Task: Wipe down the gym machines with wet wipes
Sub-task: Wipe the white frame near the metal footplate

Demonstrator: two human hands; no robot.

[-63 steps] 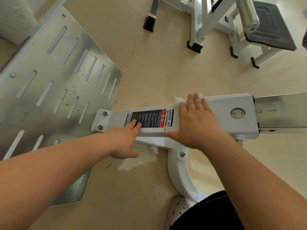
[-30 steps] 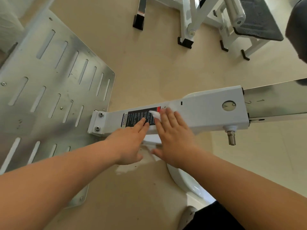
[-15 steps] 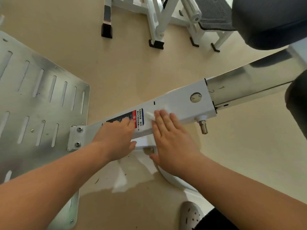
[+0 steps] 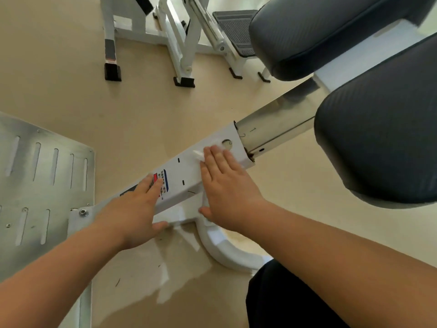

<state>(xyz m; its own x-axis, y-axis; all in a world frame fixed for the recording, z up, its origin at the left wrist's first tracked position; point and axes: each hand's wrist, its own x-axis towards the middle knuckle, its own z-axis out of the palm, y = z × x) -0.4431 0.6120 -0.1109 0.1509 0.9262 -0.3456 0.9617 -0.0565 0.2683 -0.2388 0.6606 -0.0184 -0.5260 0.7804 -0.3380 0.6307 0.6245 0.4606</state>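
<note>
Step in hand, as judged: top face of the white square steel beam point(image 4: 186, 174) being wiped.

The white crumpled wet wipe point(image 4: 198, 154) is pressed onto the beam's top face under the right hand point(image 4: 227, 185), fingers straight and flat. This is near the beam's end, where the chrome numbered inner tube point(image 4: 272, 131) emerges. Only a corner of the wipe is seen.

The left hand point(image 4: 134, 209) is laid flat on the red-and-black warning label point(image 4: 163, 179) further down the beam, nothing gripped.

Even palm pressure should be applied and strokes overlapped along the beam. The round hole point(image 4: 227, 143) at the beam's end and the beam's side faces should not be missed.
</note>
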